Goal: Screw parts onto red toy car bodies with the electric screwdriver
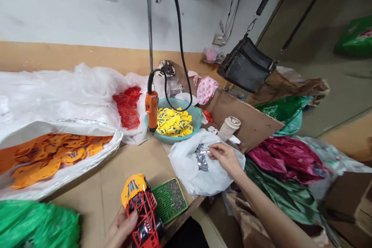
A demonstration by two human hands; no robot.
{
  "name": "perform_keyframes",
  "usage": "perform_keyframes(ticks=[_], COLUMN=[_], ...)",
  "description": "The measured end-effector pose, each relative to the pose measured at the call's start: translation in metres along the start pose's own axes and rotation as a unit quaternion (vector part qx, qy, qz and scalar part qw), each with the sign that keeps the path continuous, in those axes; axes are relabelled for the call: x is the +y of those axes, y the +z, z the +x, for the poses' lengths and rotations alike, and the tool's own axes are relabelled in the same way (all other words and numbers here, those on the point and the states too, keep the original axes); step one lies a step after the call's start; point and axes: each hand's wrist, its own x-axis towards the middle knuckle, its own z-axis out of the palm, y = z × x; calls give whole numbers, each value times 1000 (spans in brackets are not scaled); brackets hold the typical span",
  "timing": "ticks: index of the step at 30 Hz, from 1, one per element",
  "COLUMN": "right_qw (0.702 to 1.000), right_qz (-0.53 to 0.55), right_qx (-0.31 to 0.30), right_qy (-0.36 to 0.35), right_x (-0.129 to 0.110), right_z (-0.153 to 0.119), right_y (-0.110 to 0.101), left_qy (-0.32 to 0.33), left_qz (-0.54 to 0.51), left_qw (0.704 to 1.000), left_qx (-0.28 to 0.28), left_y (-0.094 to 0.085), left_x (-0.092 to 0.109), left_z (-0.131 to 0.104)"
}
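Left hand (123,223) curled around red-and-orange toy vehicle (143,217), thumb across frame, beside green tray (166,204) on tabletop (107,186). Right hand (228,158) nearly closed, fingertips pinching silver strip (205,150) over white bag (186,180). Best: light edge pinch, single piece, straight lift clear of loose plastic, vehicle steady.

The left hand (123,224) and right hand (225,158) are bare, with slender fingers (215,146), and the right forearm (261,197) is uncovered as far as it shows. Plain black clothing (188,236) covers the part of the lap in view, its cut and fabric too dark to make out
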Motion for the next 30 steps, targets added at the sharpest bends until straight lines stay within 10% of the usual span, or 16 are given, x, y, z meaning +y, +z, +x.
perform_keyframes(ticks=[8,16,30], right_qw=[970,945,948], right_qz=[204,237,180], right_qx=[-99,-208,-261], right_qy=[83,89,-23], right_x=[-38,-44,-43], right_z=[-61,-106,-117], right_y=[70,149,170], left_qy=[69,114,131], left_qz=[-27,-72,-93], left_qw=[997,990,985], left_qx=[-34,-49,-64], left_y=[15,-14,-20], left_x=[4,11,18], left_z=[-5,-9,-14])
